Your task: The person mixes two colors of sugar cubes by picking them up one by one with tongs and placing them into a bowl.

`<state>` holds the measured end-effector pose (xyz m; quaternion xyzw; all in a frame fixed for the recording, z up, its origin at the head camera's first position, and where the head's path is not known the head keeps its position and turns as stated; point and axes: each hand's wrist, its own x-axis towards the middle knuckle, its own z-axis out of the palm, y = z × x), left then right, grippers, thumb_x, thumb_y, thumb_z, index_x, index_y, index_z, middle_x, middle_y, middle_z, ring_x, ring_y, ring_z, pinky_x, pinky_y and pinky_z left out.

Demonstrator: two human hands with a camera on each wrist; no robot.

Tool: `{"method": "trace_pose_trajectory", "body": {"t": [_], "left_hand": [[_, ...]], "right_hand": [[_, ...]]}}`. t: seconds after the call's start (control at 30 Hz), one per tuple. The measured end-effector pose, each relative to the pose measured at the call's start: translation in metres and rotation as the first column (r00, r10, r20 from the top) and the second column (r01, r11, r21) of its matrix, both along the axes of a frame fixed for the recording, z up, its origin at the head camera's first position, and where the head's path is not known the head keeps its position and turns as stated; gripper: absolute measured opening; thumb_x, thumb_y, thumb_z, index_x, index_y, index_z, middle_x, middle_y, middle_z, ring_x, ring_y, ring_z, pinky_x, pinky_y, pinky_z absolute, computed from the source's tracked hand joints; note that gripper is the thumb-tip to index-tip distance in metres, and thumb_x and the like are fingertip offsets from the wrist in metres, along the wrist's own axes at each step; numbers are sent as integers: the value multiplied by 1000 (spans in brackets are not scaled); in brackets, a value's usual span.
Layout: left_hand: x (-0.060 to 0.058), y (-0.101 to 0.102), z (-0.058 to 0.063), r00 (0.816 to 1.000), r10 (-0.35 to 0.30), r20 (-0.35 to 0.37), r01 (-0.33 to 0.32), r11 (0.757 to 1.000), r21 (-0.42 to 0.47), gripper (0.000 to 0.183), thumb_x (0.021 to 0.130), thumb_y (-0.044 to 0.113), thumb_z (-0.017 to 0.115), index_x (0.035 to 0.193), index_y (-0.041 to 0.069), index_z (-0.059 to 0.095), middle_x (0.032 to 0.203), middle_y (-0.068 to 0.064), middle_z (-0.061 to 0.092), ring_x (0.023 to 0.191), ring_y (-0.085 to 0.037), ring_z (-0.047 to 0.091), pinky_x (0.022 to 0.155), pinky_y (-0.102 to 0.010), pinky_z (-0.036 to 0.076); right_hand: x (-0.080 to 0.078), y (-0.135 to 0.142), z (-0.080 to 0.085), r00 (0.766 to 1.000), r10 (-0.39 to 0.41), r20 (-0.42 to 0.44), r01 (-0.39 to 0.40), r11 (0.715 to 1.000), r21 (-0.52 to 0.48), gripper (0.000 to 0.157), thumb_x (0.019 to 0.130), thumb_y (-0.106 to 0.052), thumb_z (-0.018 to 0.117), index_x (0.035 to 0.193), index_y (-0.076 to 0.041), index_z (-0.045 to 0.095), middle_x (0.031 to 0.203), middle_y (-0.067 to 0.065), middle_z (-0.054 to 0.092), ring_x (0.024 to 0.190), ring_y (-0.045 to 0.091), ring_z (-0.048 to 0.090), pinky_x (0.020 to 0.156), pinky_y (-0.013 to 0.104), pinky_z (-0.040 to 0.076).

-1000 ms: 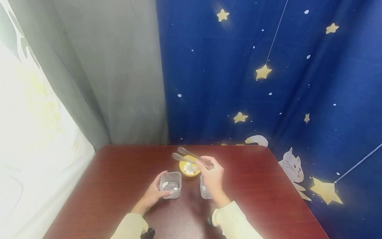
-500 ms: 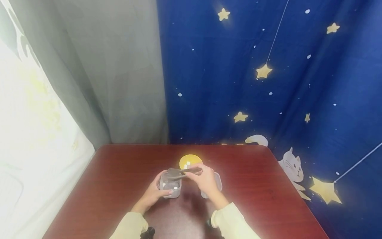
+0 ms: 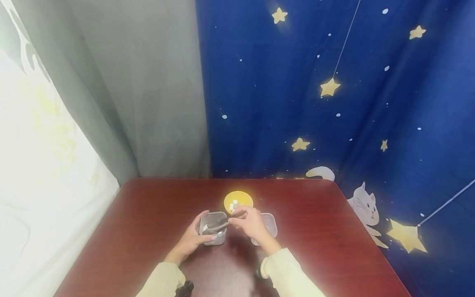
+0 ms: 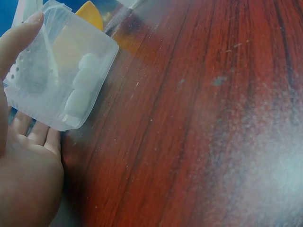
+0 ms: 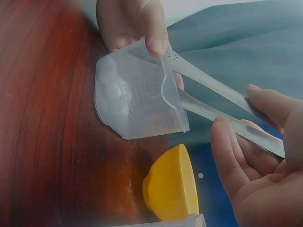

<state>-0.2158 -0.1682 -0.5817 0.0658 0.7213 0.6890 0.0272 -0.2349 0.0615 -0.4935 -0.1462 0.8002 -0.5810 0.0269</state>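
My left hand (image 3: pixel 190 239) grips a clear plastic container (image 5: pixel 142 104) by its side, thumb over the rim. Several rounded white pieces (image 4: pixel 83 82) lie along its bottom. My right hand (image 3: pixel 253 225) holds metal tongs (image 5: pixel 213 86) between thumb and fingers. Their perforated ends reach inside the container, and the two arms stand apart. Whether a piece is between the tips cannot be made out. Just behind the hands stands a yellow bowl (image 3: pixel 243 196), with several white pieces (image 3: pixel 233 205) in it; the right hand covers part of its front.
A second clear container (image 3: pixel 271 225) stands on the red-brown table (image 3: pixel 315 231), partly hidden under the right hand. Behind the table hang a grey curtain (image 3: pixel 167 103) and a blue star-patterned curtain (image 3: pixel 259 82).
My right hand has brought the tongs from above the yellow bowl leftward and down, so their ends are now inside the left container. The left hand keeps its hold in place.
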Motion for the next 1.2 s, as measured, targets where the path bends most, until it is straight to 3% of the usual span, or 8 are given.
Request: {"method": "trace_pose_trajectory", "body": {"t": [0.1, 0.3, 0.47, 0.67, 1.0, 1.2], "left_hand": [[1, 0, 1, 1000, 4, 7, -3, 1000, -11, 95, 69, 3, 86, 149, 16, 35, 138, -14, 50, 123, -31, 50, 97, -34, 43], [1, -1, -1, 1000, -10, 1, 10, 1000, -8, 95, 70, 4, 85, 149, 15, 34, 139, -16, 49, 122, -33, 50, 99, -43, 42], [1, -1, 0, 1000, -21, 5, 21, 1000, -11, 96, 71, 3, 84, 150, 13, 31, 138, -17, 49, 120, -34, 52, 94, -37, 46], [2, -2, 2, 1000, -29, 3, 29, 1000, 3, 95, 71, 2, 84, 150, 13, 31, 138, -17, 49, 119, -32, 52, 91, -32, 47], [0, -3, 0, 999, -51, -8, 52, 999, 10, 96, 73, 3, 83, 151, 11, 28, 138, -20, 48, 118, -36, 52, 91, -32, 48], [0, 0, 1, 999, -32, -7, 32, 999, 6, 96, 71, 3, 84, 150, 13, 31, 138, -17, 49, 118, -33, 53, 91, -31, 48]], "right_hand": [[-1, -1, 0, 1000, 27, 14, -27, 999, 27, 26, 79, -7, 79, 98, 6, 68, 78, 11, 71, 71, 41, 69, 62, 50, 56], [0, -4, -3, 998, 62, -3, -62, 994, 91, 25, 78, -7, 80, 97, 3, 69, 83, 5, 70, 67, 31, 70, 59, 43, 57], [1, -5, -7, 998, 61, -34, -57, 993, 106, 21, 79, -10, 80, 95, -2, 70, 84, 4, 69, 66, 27, 69, 55, 36, 56], [1, -6, -10, 992, 32, -119, -17, 992, 121, 22, 79, -11, 80, 97, 0, 71, 89, 6, 71, 62, 13, 66, 52, 26, 54], [4, -9, -14, 992, 63, -107, -50, 991, 121, 16, 80, -8, 78, 93, -3, 70, 88, 5, 70, 66, 10, 67, 56, 28, 56], [4, -7, -17, 992, 34, -121, -26, 997, 70, 17, 82, -8, 77, 95, -1, 70, 86, 5, 70, 66, 12, 67, 56, 27, 55]]}}
